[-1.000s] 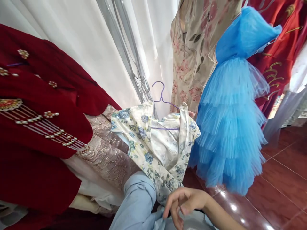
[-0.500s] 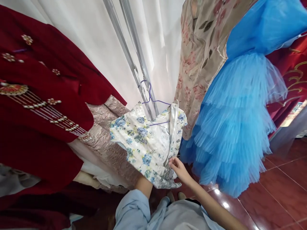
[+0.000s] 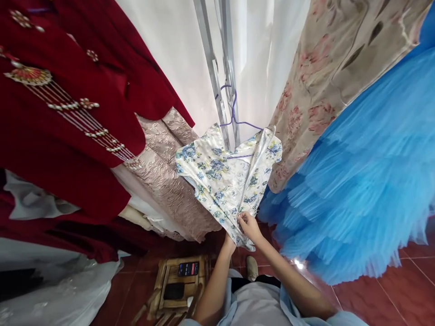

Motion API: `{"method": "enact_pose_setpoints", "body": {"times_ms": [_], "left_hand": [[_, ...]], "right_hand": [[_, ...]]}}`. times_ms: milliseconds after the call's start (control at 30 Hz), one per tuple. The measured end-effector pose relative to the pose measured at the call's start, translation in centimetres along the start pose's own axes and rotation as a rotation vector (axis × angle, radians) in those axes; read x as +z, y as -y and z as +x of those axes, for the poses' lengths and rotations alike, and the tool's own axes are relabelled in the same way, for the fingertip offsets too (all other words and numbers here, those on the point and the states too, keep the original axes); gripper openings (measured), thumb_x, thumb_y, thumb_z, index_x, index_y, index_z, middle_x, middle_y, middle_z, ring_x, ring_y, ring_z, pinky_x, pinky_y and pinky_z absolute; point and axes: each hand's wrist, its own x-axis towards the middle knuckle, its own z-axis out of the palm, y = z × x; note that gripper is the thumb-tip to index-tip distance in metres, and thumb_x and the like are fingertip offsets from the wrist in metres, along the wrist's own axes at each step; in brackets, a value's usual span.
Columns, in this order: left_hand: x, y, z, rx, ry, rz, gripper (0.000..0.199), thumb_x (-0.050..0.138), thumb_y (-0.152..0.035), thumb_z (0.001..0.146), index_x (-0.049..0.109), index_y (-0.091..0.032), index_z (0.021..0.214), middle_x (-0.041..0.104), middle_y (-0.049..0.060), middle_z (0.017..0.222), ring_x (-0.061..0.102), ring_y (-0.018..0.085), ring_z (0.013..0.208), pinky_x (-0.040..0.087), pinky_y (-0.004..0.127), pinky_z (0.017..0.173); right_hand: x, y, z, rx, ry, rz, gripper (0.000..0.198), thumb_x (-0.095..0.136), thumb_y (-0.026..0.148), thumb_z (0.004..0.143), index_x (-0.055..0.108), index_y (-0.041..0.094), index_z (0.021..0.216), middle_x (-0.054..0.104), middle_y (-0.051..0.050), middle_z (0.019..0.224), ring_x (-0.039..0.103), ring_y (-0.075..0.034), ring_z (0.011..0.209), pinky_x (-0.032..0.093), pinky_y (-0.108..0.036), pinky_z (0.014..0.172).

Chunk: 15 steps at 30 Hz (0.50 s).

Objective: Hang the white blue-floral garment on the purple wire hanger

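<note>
A white dress with blue flowers (image 3: 217, 174) hangs in front of me, its back open along a slanting edge. It is on a purple wire hanger (image 3: 233, 111), hooked on a metal stand. With thumb and fingers pressed together, my right hand (image 3: 249, 225) pinches the lower end of the open edge; any zip pull there is too small to make out. Lower and to the left, my left hand (image 3: 230, 244) reaches behind the hem, and the cloth hides its fingers.
Dark red beaded garments (image 3: 84, 149) and a pink brocade skirt (image 3: 173, 190) hang on the left. To the right are a beige floral dress (image 3: 316, 90) and a blue tulle gown (image 3: 353, 203). A phone (image 3: 188, 269) lies on a bamboo chair (image 3: 163, 290) below.
The view has shifted, bringing the bamboo chair and phone into sight. My left hand shows more at the hem, while my right hand stays pinched at the opening.
</note>
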Motion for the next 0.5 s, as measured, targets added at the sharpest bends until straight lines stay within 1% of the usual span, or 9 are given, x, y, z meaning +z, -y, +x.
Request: {"method": "enact_pose_setpoints", "body": {"times_ms": [67, 133, 200, 267, 300, 333, 400, 467, 500], "left_hand": [[-0.4, 1.0, -0.1, -0.023, -0.023, -0.032, 0.067, 0.033, -0.072, 0.092, 0.072, -0.021, 0.111, 0.073, 0.015, 0.091, 0.071, 0.030, 0.094, 0.058, 0.046, 0.084], [-1.3, 1.4, -0.2, -0.009, -0.125, -0.014, 0.065, 0.031, -0.069, 0.092, 0.070, -0.021, 0.114, 0.072, 0.016, 0.097, 0.068, 0.031, 0.104, 0.056, 0.046, 0.090], [-2.7, 1.3, -0.4, 0.053, -0.347, 0.068, 0.058, 0.028, -0.061, 0.095, 0.062, -0.022, 0.121, 0.068, 0.016, 0.112, 0.062, 0.030, 0.118, 0.051, 0.045, 0.100], [-4.0, 0.8, -0.8, 0.181, -0.572, 0.226, 0.049, 0.029, -0.054, 0.098, 0.054, -0.022, 0.126, 0.061, 0.017, 0.123, 0.057, 0.028, 0.123, 0.047, 0.044, 0.105], [-4.5, 0.5, -0.9, 0.259, -0.598, 0.313, 0.044, 0.033, -0.051, 0.098, 0.052, -0.022, 0.125, 0.059, 0.017, 0.123, 0.057, 0.028, 0.121, 0.046, 0.043, 0.105], [-4.8, 0.1, -1.1, 0.343, -0.562, 0.403, 0.040, 0.037, -0.049, 0.098, 0.052, -0.022, 0.123, 0.059, 0.017, 0.121, 0.058, 0.027, 0.116, 0.047, 0.042, 0.103], [-4.8, -0.8, -1.0, 0.464, -0.330, 0.531, 0.031, 0.049, -0.042, 0.094, 0.056, -0.022, 0.117, 0.061, 0.015, 0.115, 0.061, 0.027, 0.109, 0.049, 0.040, 0.098], [-4.0, -1.9, -0.5, 0.501, -0.132, 0.607, 0.021, 0.054, -0.035, 0.091, 0.060, -0.022, 0.107, 0.065, 0.013, 0.107, 0.062, 0.027, 0.103, 0.049, 0.040, 0.094], [-3.5, -2.4, -0.1, 0.500, -0.085, 0.639, 0.015, 0.053, -0.031, 0.091, 0.062, -0.022, 0.100, 0.066, 0.012, 0.102, 0.063, 0.027, 0.100, 0.049, 0.039, 0.092]], "right_hand": [[0.0, 0.1, 0.3, 0.027, -0.001, -0.007, 0.034, 0.056, 0.055, 0.084, 0.051, 0.022, 0.079, 0.057, 0.002, 0.056, 0.049, -0.014, 0.044, 0.038, -0.026, 0.048], [-0.1, 0.3, 0.6, 0.042, 0.003, 0.004, 0.035, 0.058, 0.055, 0.081, 0.050, 0.022, 0.076, 0.058, 0.002, 0.053, 0.048, -0.013, 0.042, 0.037, -0.026, 0.047], [-0.2, 0.4, 0.6, 0.057, 0.006, 0.044, 0.036, 0.062, 0.055, 0.077, 0.050, 0.022, 0.071, 0.058, 0.002, 0.052, 0.048, -0.013, 0.041, 0.037, -0.026, 0.046], [-0.2, 0.6, 0.4, 0.097, 0.003, 0.107, 0.037, 0.064, 0.054, 0.073, 0.048, 0.022, 0.065, 0.057, 0.001, 0.050, 0.046, -0.012, 0.039, 0.036, -0.026, 0.044], [-0.2, 0.8, 0.2, 0.117, 0.003, 0.142, 0.037, 0.065, 0.053, 0.072, 0.048, 0.022, 0.063, 0.056, 0.001, 0.048, 0.044, -0.012, 0.038, 0.036, -0.026, 0.044], [-0.1, 1.0, 0.0, 0.133, 0.006, 0.178, 0.036, 0.066, 0.052, 0.071, 0.048, 0.022, 0.061, 0.055, 0.001, 0.047, 0.043, -0.011, 0.038, 0.035, -0.025, 0.043], [0.1, 1.6, -0.5, 0.153, 0.013, 0.245, 0.035, 0.068, 0.049, 0.070, 0.050, 0.020, 0.057, 0.053, 0.001, 0.046, 0.042, -0.010, 0.038, 0.033, -0.024, 0.043], [0.5, 2.4, -0.8, 0.165, 0.018, 0.294, 0.035, 0.068, 0.048, 0.070, 0.052, 0.020, 0.055, 0.054, 0.000, 0.046, 0.040, -0.010, 0.037, 0.030, -0.024, 0.042], [0.7, 2.9, -0.8, 0.177, 0.017, 0.308, 0.035, 0.068, 0.048, 0.069, 0.052, 0.020, 0.054, 0.055, -0.001, 0.046, 0.039, -0.009, 0.036, 0.028, -0.024, 0.041]]}}
